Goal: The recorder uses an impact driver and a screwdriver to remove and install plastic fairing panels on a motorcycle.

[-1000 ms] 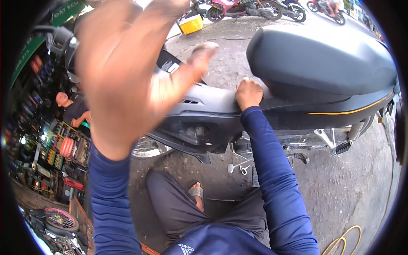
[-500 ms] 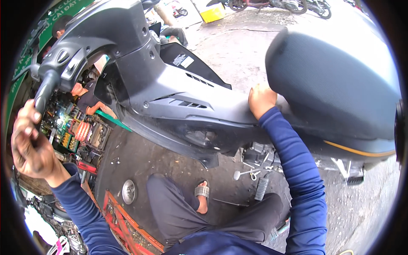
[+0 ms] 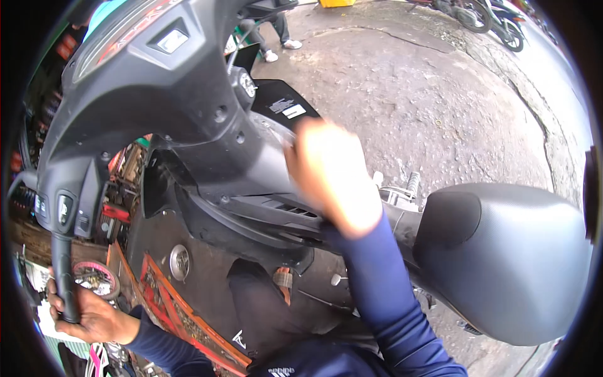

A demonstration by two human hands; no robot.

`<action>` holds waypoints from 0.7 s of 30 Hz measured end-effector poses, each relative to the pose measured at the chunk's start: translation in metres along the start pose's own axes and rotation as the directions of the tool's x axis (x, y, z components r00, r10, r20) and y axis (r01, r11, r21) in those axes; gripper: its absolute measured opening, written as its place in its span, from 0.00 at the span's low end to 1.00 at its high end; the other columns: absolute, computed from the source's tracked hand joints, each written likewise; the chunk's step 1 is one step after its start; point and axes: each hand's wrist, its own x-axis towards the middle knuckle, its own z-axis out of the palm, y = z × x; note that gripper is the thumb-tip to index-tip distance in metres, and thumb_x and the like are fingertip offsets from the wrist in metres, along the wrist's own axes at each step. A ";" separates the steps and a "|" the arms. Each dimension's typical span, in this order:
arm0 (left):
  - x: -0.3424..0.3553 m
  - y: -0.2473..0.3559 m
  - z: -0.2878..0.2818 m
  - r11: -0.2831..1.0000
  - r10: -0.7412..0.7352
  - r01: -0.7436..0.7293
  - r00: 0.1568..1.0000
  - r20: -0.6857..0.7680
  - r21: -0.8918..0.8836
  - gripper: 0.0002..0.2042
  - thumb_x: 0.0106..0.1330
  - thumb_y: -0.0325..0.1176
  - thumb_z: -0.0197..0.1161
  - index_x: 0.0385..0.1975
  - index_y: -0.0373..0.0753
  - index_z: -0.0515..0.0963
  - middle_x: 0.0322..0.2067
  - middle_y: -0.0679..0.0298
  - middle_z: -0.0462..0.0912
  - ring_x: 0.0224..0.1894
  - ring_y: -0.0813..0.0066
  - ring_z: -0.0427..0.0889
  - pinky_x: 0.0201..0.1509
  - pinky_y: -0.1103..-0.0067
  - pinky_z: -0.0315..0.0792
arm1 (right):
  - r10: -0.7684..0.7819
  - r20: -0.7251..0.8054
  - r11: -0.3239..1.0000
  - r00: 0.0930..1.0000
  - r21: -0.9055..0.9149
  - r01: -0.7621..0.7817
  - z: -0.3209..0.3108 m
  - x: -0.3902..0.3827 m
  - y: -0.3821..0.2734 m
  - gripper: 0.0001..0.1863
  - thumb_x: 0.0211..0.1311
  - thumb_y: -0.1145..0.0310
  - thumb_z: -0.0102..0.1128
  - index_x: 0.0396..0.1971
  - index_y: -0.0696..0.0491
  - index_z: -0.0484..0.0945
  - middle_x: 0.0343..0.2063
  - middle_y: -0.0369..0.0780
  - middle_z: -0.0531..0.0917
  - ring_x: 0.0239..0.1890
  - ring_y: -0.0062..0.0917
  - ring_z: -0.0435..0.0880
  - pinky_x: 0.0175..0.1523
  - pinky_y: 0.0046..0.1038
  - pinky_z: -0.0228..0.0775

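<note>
My left hand [image 3: 100, 318] wraps round the black handlebar grip [image 3: 62, 270] at the lower left, with its fingertips curled over the far side of the rubber. A dark motorbike fills the middle of the view. Over its centre fairing [image 3: 267, 164], near the ignition lock [image 3: 246, 83], my right hand [image 3: 333, 169] is raised and smeared by motion. Its fingers are turned away from view, so I cannot see whether they hold anything. The black seat [image 3: 509, 264] lies to the right of my right forearm.
An orange-red metal frame [image 3: 182, 308] lies on the floor at lower left. Near it is a round silver cover [image 3: 179, 262]. My sandalled foot [image 3: 284, 281] is beneath the bike. Parked motorbikes [image 3: 468, 14] and a person's legs [image 3: 274, 39] show at the back.
My right hand has left the front of the seat and moved forward over the fairing. The handlebar has swung toward me, with my left hand still on its grip. The view has shifted.
</note>
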 end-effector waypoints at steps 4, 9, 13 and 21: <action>-0.011 -0.004 0.030 0.990 -0.105 0.116 0.985 -0.140 0.079 0.21 0.74 0.48 0.40 0.52 0.38 0.72 0.47 0.66 0.76 0.64 0.57 0.63 0.72 0.54 0.43 | 0.071 0.598 0.985 0.798 -0.168 0.038 0.039 0.164 0.049 0.13 0.53 0.67 0.53 0.32 0.55 0.84 0.34 0.47 0.84 0.39 0.39 0.84 0.44 0.34 0.76; -0.015 0.020 0.046 0.921 -0.187 0.292 0.913 -0.363 0.259 0.27 0.71 0.55 0.40 0.58 0.41 0.67 0.61 0.60 0.68 0.66 0.54 0.60 0.72 0.54 0.43 | -0.227 0.890 0.970 0.396 0.171 0.172 0.096 0.129 0.093 0.30 0.58 0.46 0.57 0.44 0.61 0.79 0.42 0.53 0.82 0.49 0.42 0.79 0.55 0.36 0.70; -0.048 0.016 0.062 0.842 -0.451 0.446 0.891 0.058 -0.303 0.39 0.62 0.67 0.46 0.63 0.40 0.63 0.64 0.54 0.63 0.67 0.56 0.59 0.72 0.55 0.44 | -0.190 0.854 0.810 0.485 0.415 -0.413 0.087 0.071 0.116 0.44 0.55 0.34 0.56 0.47 0.68 0.74 0.43 0.55 0.79 0.48 0.40 0.79 0.54 0.37 0.70; -0.252 -0.053 0.250 -0.079 -0.959 0.853 -0.206 -0.193 -0.516 0.25 0.67 0.32 0.56 0.63 0.37 0.60 0.55 0.57 0.71 0.61 0.60 0.68 0.64 0.65 0.63 | -0.078 0.910 0.765 0.407 0.317 -0.561 0.104 0.075 0.126 0.47 0.45 0.36 0.67 0.46 0.70 0.74 0.44 0.54 0.79 0.49 0.40 0.79 0.54 0.32 0.69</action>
